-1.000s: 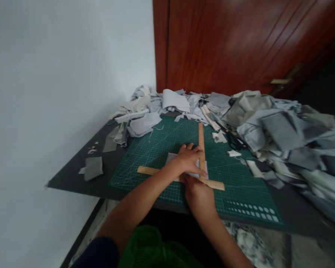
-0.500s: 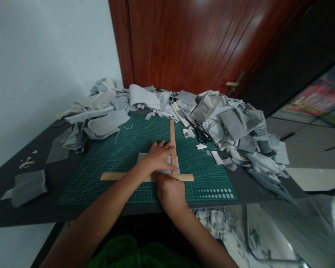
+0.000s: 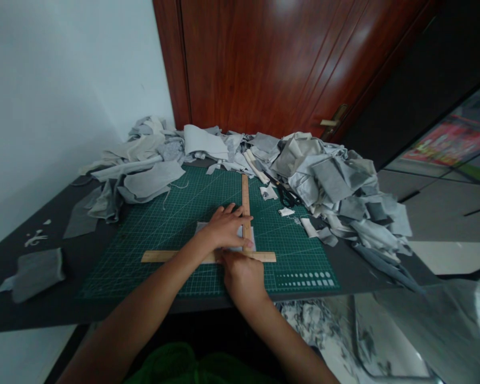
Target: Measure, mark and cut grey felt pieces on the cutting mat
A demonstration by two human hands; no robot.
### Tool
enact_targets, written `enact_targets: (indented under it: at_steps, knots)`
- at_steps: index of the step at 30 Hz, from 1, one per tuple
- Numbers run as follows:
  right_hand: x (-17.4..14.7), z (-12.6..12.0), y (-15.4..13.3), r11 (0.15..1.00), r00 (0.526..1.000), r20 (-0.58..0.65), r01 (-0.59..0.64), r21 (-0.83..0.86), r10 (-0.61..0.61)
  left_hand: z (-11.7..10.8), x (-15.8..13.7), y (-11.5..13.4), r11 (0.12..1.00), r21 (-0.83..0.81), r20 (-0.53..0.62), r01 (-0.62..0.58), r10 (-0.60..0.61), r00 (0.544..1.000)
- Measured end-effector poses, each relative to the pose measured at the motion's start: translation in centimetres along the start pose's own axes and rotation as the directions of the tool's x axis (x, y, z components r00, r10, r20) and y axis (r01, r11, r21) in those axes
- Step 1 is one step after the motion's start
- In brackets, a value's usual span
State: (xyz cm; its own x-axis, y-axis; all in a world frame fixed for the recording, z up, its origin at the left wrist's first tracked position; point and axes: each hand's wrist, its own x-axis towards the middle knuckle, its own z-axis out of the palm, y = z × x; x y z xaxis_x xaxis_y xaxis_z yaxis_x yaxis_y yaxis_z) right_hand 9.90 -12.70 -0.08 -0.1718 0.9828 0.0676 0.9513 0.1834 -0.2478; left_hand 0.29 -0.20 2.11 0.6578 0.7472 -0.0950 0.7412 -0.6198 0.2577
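A pale grey piece of cloth (image 3: 234, 231) lies on the green cutting mat (image 3: 144, 224). Two wooden pieces cross over it: one long ruler-like strip (image 3: 246, 197) points away from me, and the other (image 3: 158, 256) lies crosswise. My left hand (image 3: 226, 226) presses down over the cloth, fingers spread, with fingertips and thumb on the upright strip. Just below, my right hand (image 3: 244, 272) is curled at the crosswise strip's near edge. Its fingertips are hidden from above, so whatever it grips cannot be made out.
Heaps of grey and white cloth scraps (image 3: 336, 181) line the back and right of the dark table (image 3: 84, 266). Black scissors (image 3: 288, 197) lie against the heap. A folded grey cloth (image 3: 38, 273) rests at the left, and small scraps (image 3: 309, 228) sit on the mat's right.
The whole view has shifted very slightly. Both hands and the wooden strips hold almost the same places on the mat.
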Motion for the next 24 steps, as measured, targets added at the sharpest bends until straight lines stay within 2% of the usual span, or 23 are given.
enact_targets:
  at_steps: [7, 11, 17, 24]
  knots:
    - [-0.1, -0.3, -0.1, 0.999, 1.0, -0.01, 0.017, 0.035, -0.016, -1.2, -0.3, -1.2, 1.0, 0.013, 0.033, 0.006, -0.006, 0.999]
    - [0.0, -0.4, -0.2, 1.0, 1.0, 0.008, 0.004, 0.018, -0.004, -2.0, -1.0, -2.8, 0.999, 0.035, 0.04, 0.021, -0.023, 0.999]
    - [0.0, -0.2, -0.1, 0.999, 0.999, -0.021, 0.03, 0.043, -0.03, -2.7, -3.4, -5.6, 0.996, 0.028, 0.056, 0.081, -0.083, 0.995]
    - [-0.3, -0.3, -0.2, 0.998, 0.999, -0.034, 0.038, 0.049, -0.037, -3.0, -5.9, -6.3, 0.992, 0.003, 0.072, 0.125, -0.125, 0.99]
